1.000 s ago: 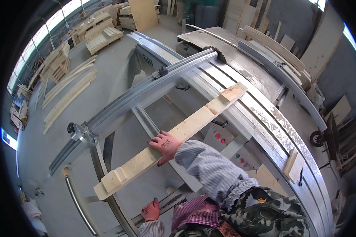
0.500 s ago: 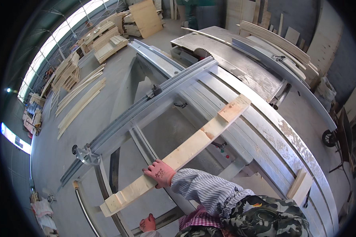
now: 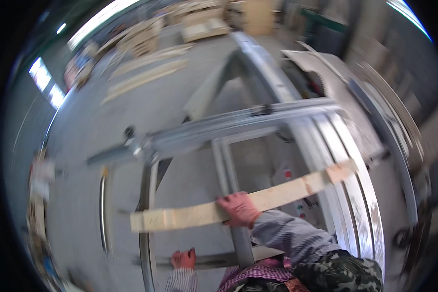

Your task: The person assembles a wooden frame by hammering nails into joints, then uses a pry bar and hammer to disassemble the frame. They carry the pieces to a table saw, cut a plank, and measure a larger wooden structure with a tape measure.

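My right hand [image 3: 239,209], in a pink work glove, is closed over the middle of a long pale wooden board [image 3: 199,214]. The board lies crosswise over the metal frame of a sliding saw table [image 3: 226,168]. Its right end, with a short wooden block [image 3: 340,171] on top, reaches over the grooved metal bed [image 3: 326,141]; its left end extends past a frame bar. Nearer to me and lower left, my gloved left hand [image 3: 184,259] is curled closed in front of the near crossbar [image 3: 211,261]. Blur hides whether it grips anything.
A long metal fence [image 3: 238,121] crosses the far side of the frame, with a clamp-like stop [image 3: 140,146] at its left. A toothed saw blade [image 3: 319,83] shows at the far right. Wooden strips [image 3: 143,78] lie on the floor; a pallet stack [image 3: 204,27] stands beyond.
The view has swung, so the board and table appear turned to lie more level and shifted right. My right hand keeps its grip on the board; my left hand stays near the crossbar.
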